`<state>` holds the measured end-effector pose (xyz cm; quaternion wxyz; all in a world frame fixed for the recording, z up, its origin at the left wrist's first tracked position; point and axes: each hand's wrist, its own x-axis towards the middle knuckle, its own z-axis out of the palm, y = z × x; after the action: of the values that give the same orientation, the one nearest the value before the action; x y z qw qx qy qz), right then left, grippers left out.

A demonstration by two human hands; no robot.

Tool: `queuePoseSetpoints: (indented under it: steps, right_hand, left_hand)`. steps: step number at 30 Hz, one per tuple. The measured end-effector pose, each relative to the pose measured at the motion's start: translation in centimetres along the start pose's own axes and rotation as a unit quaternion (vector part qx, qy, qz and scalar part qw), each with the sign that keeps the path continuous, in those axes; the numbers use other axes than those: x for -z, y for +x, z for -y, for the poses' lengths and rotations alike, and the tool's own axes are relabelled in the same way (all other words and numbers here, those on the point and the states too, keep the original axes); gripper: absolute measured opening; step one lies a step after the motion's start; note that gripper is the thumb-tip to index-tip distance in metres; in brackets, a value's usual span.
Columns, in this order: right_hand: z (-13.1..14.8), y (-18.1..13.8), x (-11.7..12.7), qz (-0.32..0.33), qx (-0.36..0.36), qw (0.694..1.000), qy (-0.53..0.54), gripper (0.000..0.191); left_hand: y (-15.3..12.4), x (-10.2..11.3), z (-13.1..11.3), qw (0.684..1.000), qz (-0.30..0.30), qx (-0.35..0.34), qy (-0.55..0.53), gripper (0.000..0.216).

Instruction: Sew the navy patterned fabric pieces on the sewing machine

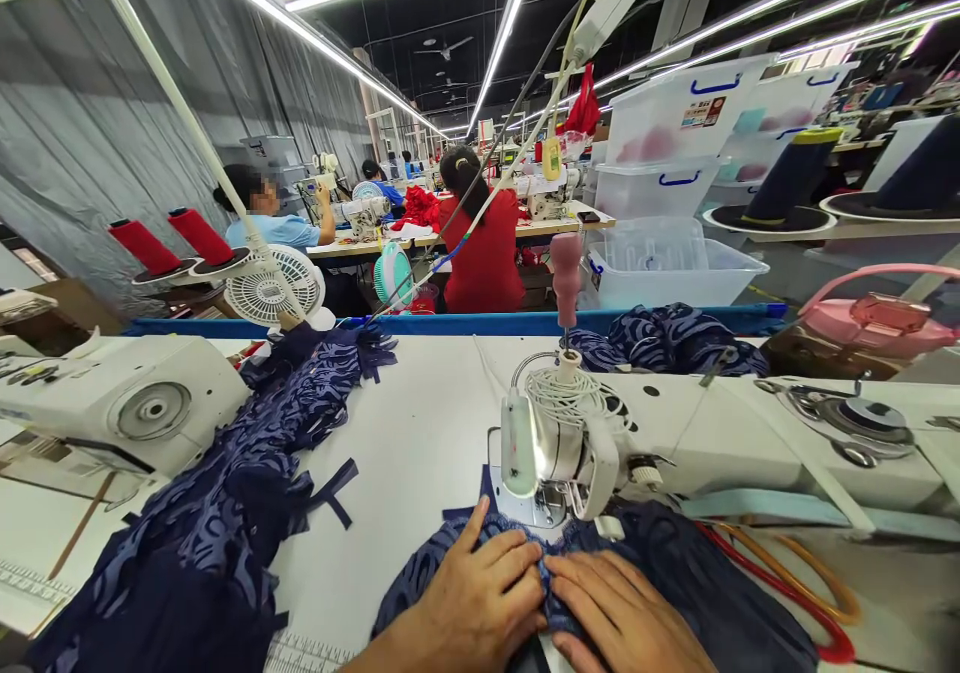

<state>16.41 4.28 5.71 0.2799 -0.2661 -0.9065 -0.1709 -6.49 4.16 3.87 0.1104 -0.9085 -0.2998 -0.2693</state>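
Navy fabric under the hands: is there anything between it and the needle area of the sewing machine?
Nothing visible. Left hand and right hand press the navy fabric flat, and its edge already lies under the sewing machine head.

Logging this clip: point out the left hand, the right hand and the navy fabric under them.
left hand (480, 603), head view, back of hand
right hand (622, 618), head view, back of hand
navy fabric (705, 593), head view, bare fold right of hands
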Motion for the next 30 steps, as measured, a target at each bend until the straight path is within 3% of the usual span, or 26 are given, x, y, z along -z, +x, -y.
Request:
queuePoseSetpoints:
  steps: [3, 8, 11, 15, 19, 24, 28, 30]
  right_hand:
    - [-0.4, 0.3, 0.3, 0.011, 0.005, 1.000, 0.012, 0.027]
    - [-2.7, -0.3, 0.3, 0.025, -0.018, 0.999, 0.044, 0.025]
    - [-3.7, -0.5, 0.0, 0.029, 0.007, 0.999, 0.030, 0.035]
    - [-3.1, 0.2, -0.1, 0.009, -0.028, 0.998, 0.060, 0.028]
    - [-2.2, 0.8, 0.3, -0.031, -0.066, 0.995, 0.067, 0.037]
    - [-3.0, 0.5, 0.6, -0.004, -0.016, 1.000, 0.023, 0.029]
    - [-3.2, -0.4, 0.0, 0.032, -0.004, 0.999, -0.010, 0.039]
    - [-3.0, -0.8, -0.5, 0.042, -0.006, 0.999, -0.027, 0.042]
  left_hand:
    - [-0.1, 0.1, 0.4, 0.999, 0.040, 0.020, -0.031, 0.036]
    - [0.2, -1.7, -0.5, 0.996, -0.087, 0.011, -0.001, 0.062]
    - [0.6, -2.2, -1.0, 0.993, -0.111, 0.027, -0.007, 0.069]
    - [0.8, -2.1, -1.1, 0.993, -0.110, 0.033, 0.010, 0.065]
    - [0.8, -2.2, -1.2, 0.992, -0.115, 0.047, 0.029, 0.068]
    - [0.9, -2.9, -1.4, 0.990, -0.117, 0.030, 0.070, 0.065]
    - [0.9, -3.1, -1.6, 0.985, -0.129, 0.009, 0.111, 0.060]
    - [0.9, -3.0, -1.9, 0.984, -0.136, 0.011, 0.116, 0.047]
